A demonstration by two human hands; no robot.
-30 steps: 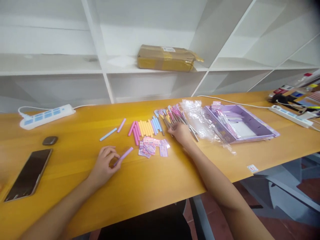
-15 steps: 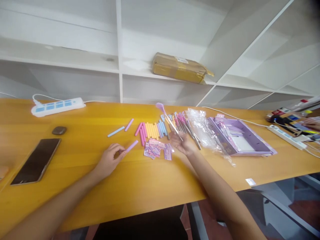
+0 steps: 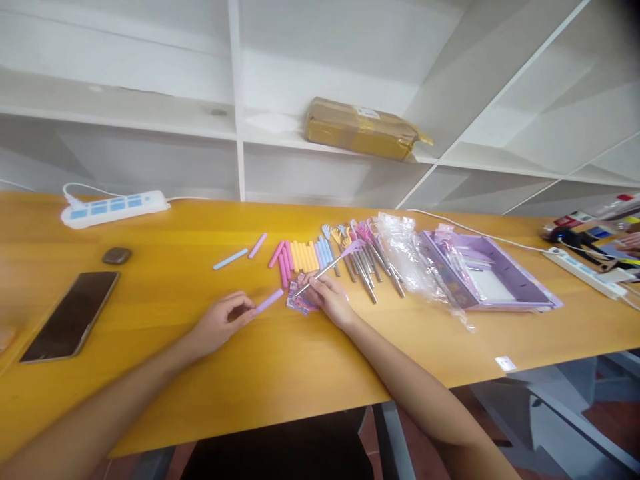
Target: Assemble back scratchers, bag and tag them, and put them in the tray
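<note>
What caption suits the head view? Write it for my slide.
Left hand holds a purple stick; right hand, a purple-headed silver rod.

A slim, straight, pale purple tube [image 3: 270, 301] slants with its free end toward two o'clock. Just beyond that end, not touching, a silver rod [image 3: 327, 268] slants likewise, its purple claw-like head [image 3: 354, 246] at two o'clock.

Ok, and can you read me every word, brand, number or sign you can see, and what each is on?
No text is legible here.
Small pink-and-purple printed cards: too small and blurred, partly hidden by the right hand.
White label on the brown taped cardboard parcel: too small.
Small white printed square at the front edge of the wooden table: blurred.
Red-and-white packaging, far right: blurred.
</note>
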